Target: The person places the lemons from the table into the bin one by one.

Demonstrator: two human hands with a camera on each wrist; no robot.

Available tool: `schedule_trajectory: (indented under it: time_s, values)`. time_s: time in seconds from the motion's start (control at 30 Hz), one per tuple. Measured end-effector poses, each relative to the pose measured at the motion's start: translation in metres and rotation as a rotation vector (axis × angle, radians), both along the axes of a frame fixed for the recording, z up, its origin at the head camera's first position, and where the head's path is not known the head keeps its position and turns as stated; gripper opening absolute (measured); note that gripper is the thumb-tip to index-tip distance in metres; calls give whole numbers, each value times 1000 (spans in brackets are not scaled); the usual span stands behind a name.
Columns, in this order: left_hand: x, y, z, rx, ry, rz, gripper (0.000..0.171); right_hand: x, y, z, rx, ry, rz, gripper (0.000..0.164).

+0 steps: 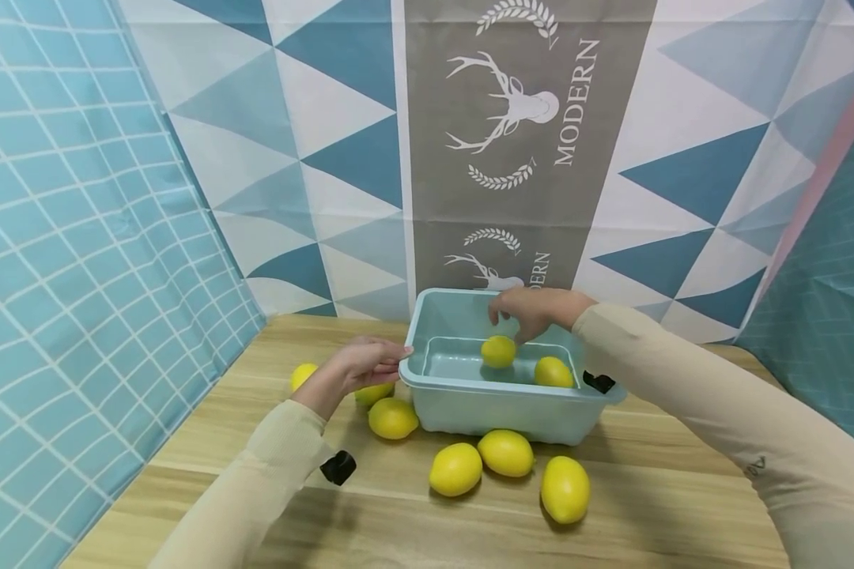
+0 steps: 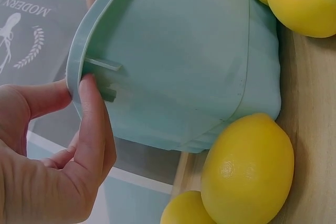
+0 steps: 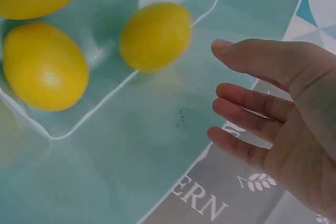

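A light blue-green plastic bin [image 1: 498, 411] stands on the wooden table. My left hand [image 1: 361, 365] pinches its left rim between thumb and fingers, as the left wrist view shows with the bin's rim [image 2: 76, 59]. My right hand [image 1: 530, 308] is over the bin, fingers apart and holding nothing. Just off its fingertips is a lemon [image 3: 156, 37], slightly blurred; whether it touches the bin's floor I cannot tell. Two more lemons show in the right wrist view, one of them a lemon [image 3: 46, 66] near the bin's corner. The right forearm hides part of the bin.
Several lemons lie on the table: a lemon [image 1: 455, 469], another lemon [image 1: 507, 453] and a lemon [image 1: 565, 490] in front of the bin, and a lemon [image 1: 393, 418] with others by its left end. A patterned cloth [image 1: 356, 197] hangs behind.
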State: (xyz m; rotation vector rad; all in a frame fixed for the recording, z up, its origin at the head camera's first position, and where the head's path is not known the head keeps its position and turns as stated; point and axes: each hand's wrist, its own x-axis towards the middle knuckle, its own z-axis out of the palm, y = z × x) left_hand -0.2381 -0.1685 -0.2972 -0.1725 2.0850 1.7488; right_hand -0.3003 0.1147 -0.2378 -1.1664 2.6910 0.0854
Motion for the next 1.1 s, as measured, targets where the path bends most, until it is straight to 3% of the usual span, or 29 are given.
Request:
schedule_trajectory:
  time_s: [0.47,0.67,1.1]
  values:
    - [-1,-2,1,2,3,-8,49,26,12,22,9,62,7,42]
    - [3,-1,3,54,8,-40,54,41,25,20,-8,110,38,42]
    - [-1,4,-4,22,20,-7,48,79,49,13,-145,266,114,45]
